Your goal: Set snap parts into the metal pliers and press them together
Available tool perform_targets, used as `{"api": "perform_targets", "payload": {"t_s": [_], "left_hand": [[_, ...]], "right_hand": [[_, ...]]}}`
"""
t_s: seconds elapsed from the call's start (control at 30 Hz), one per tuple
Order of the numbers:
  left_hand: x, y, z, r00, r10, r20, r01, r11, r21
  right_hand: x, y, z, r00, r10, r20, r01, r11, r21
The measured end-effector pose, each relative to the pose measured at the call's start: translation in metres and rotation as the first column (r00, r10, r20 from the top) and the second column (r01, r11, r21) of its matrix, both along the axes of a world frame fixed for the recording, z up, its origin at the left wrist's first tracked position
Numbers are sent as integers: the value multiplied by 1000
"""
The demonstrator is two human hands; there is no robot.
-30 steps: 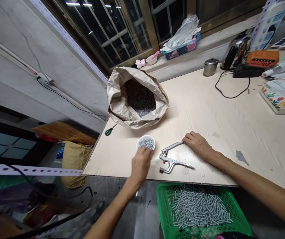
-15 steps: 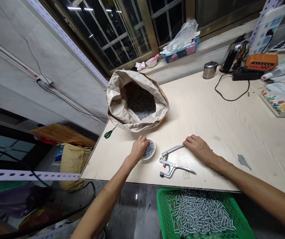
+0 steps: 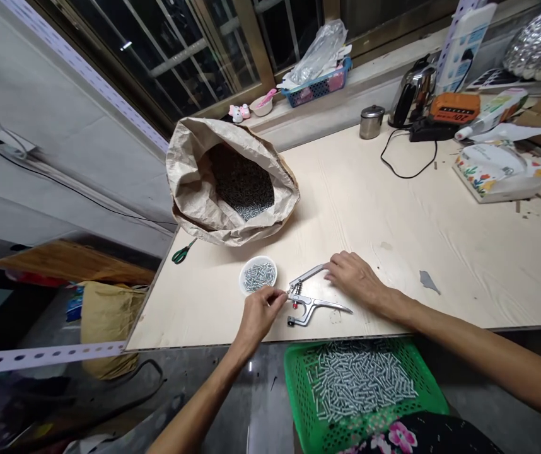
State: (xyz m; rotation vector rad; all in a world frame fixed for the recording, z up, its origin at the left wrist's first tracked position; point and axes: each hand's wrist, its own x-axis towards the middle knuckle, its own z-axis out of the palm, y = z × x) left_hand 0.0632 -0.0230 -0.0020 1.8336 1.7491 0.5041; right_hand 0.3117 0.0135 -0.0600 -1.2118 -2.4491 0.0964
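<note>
My left hand is pinched at the jaws of a metal press plier lying on the light wooden table. Whatever sits between its fingertips is too small to name. My right hand rests on the plier's upper handle, fingers curled over it. A small white bowl of little metal pieces stands just left of the plier. Behind the bowl slumps an open paper sack full of the same small metal parts.
A green basket of silver tubes sits below the table's front edge. Green scissors lie by the sack. At the far right are a kettle, a cord, a steel cup and a flowered box.
My left hand left the white bowl and came right to the plier's jaws with its fingers pinched. My right hand stayed on the handle. The camera view shifted right.
</note>
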Motion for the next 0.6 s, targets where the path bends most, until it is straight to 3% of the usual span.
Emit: {"api": "perform_targets", "payload": {"t_s": [0.1,0.2,0.3,0.6], "left_hand": [[4,-10,-15,988,118,105,-92,971,-220],[2,-10,-28,969,189,162,-115,917,-381],[2,-10,-35,968,188,167,-107,910,-401],[7,-15,-37,971,181,155,-102,904,-416]], "right_hand": [[-7,-23,9,990,137,-16,-138,986,-93],[-12,-36,3,983,183,32,-172,962,-212],[-13,-37,-9,976,209,69,-185,950,-251],[-5,-34,-17,966,236,102,-228,970,-83]]}}
